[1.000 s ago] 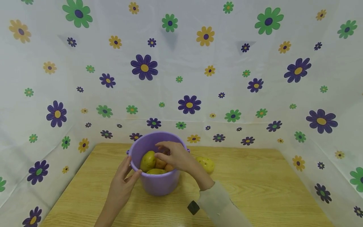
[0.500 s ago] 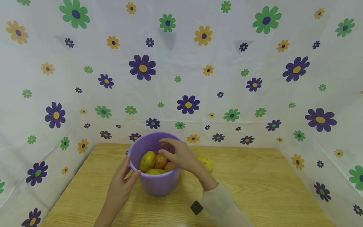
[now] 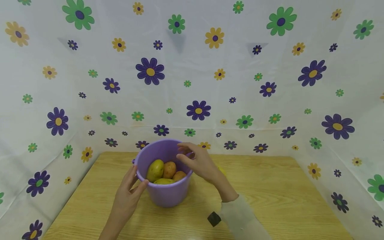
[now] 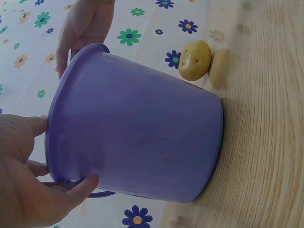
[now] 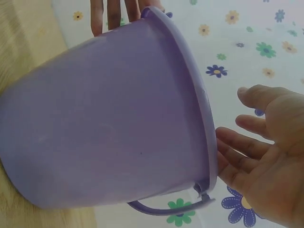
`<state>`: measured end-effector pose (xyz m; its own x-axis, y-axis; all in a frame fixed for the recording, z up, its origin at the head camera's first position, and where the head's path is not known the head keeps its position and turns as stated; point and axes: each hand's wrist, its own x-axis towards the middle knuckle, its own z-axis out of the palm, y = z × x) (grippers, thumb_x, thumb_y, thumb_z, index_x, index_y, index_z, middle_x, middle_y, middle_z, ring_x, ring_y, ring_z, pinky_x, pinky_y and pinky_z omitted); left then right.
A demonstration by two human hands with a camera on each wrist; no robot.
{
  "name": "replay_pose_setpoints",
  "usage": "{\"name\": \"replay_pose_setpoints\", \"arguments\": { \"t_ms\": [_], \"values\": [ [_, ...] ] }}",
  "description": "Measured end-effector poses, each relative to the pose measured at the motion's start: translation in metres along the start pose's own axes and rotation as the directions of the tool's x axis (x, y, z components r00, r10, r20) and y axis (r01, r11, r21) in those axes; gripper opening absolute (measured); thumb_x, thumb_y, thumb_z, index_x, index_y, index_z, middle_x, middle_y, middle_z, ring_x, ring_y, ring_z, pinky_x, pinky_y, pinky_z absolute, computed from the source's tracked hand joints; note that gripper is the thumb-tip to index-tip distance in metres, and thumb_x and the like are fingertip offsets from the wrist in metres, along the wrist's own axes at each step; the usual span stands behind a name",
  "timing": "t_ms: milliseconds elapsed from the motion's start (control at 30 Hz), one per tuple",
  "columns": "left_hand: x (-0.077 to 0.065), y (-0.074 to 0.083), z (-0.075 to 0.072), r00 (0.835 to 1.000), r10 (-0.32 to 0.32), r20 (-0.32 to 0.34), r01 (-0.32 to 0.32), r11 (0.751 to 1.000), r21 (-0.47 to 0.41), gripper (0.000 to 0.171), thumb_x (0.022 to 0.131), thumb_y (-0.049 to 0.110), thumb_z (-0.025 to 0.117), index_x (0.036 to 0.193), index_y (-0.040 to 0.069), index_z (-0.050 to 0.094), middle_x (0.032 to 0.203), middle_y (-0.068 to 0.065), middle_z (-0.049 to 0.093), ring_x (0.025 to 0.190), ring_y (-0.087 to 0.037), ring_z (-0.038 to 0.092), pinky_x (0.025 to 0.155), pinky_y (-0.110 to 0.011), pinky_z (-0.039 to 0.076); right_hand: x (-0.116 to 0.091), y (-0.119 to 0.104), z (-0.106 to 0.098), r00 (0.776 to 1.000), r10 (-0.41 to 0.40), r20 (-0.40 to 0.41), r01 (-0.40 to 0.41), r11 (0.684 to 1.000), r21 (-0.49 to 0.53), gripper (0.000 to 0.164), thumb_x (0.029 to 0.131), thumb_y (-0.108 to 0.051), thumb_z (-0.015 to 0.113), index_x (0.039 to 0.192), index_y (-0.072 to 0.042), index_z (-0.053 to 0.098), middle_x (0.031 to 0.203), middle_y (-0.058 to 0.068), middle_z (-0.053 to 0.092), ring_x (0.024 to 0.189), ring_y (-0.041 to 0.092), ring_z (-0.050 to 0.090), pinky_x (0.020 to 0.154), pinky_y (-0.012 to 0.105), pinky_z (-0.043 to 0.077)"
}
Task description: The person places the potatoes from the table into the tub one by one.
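A purple bucket [image 3: 168,195] stands on the wooden table with several potatoes inside: a yellow-green potato [image 3: 155,170] on the left, brown potatoes [image 3: 169,170] beside it, and another yellow one low at the near wall. My left hand [image 3: 127,193] rests against the bucket's left side, thumb and fingers spread along the rim and outer wall. At the right rim is my right hand [image 3: 200,162], its fingers loosely bent and holding nothing; fingertips are close to the rim in the right wrist view. Outside the bucket lies one yellow potato [image 4: 195,60], mostly hidden behind my right arm in the head view.
The wooden table [image 3: 270,193] meets a white flowered cloth [image 3: 234,63] at the back and sides. A handle [image 5: 173,208] hangs from the bucket's rim. A small dark block [image 3: 214,219] sits beside the right sleeve.
My right hand has drawn back from above the potatoes to the right rim, uncovering the brown potatoes. The small dark block has shifted along with the sleeve. My left hand stays at the bucket.
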<state>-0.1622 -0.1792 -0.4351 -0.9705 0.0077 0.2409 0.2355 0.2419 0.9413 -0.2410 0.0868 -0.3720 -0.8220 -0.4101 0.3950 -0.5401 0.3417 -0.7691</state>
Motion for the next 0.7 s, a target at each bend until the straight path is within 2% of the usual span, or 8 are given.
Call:
{"name": "replay_pose_setpoints", "arguments": {
  "t_ms": [167, 367, 567, 700],
  "values": [
    [0.000, -0.001, 0.000, 1.000, 0.004, -0.004, -0.004, 1.000, 0.000, 0.075, 0.104, 0.026, 0.065, 0.164, 0.007, 0.023, 0.170, -0.017, 0.014, 0.149, -0.045, 0.031, 0.106, -0.026, 0.048, -0.003, 0.007, -0.008, 1.000, -0.021, -0.023, 0.021, 1.000, -0.006, 0.040, 0.100, -0.016, 0.070, 0.138, -0.004, 0.063, 0.120, 0.010, 0.072, 0.107, 0.024, 0.068, 0.091, 0.041, 0.060],
    [0.000, -0.001, 0.000, 1.000, 0.004, -0.011, -0.004, 1.000, 0.001, 0.075, 0.104, 0.025, 0.065, 0.164, 0.006, 0.024, 0.171, -0.016, 0.014, 0.149, -0.044, 0.032, 0.104, -0.021, 0.047, -0.007, 0.014, -0.021, 0.997, -0.056, -0.054, 0.053, 0.997, -0.059, 0.040, 0.100, -0.014, 0.071, 0.136, -0.001, 0.063, 0.119, 0.016, 0.072, 0.106, 0.026, 0.069, 0.087, 0.037, 0.062],
    [0.001, 0.001, 0.000, 1.000, 0.002, -0.004, -0.002, 1.000, 0.005, 0.076, 0.104, 0.025, 0.065, 0.164, 0.006, 0.023, 0.171, -0.017, 0.013, 0.149, -0.045, 0.031, 0.107, -0.030, 0.048, -0.015, 0.019, -0.035, 0.995, -0.045, -0.095, 0.037, 0.996, -0.081, 0.040, 0.100, -0.015, 0.071, 0.136, 0.000, 0.063, 0.120, 0.019, 0.071, 0.106, 0.027, 0.069, 0.086, 0.038, 0.062],
    [0.000, 0.002, 0.000, 1.000, 0.007, -0.004, -0.007, 1.000, -0.009, 0.074, 0.104, 0.021, 0.065, 0.164, 0.005, 0.023, 0.170, -0.018, 0.013, 0.149, -0.046, 0.030, 0.106, -0.026, 0.047, -0.022, 0.024, -0.044, 0.994, -0.035, -0.106, 0.025, 0.995, -0.094, 0.040, 0.101, -0.016, 0.070, 0.137, 0.001, 0.062, 0.121, 0.016, 0.072, 0.107, 0.027, 0.069, 0.087, 0.040, 0.062]
  ]
}}
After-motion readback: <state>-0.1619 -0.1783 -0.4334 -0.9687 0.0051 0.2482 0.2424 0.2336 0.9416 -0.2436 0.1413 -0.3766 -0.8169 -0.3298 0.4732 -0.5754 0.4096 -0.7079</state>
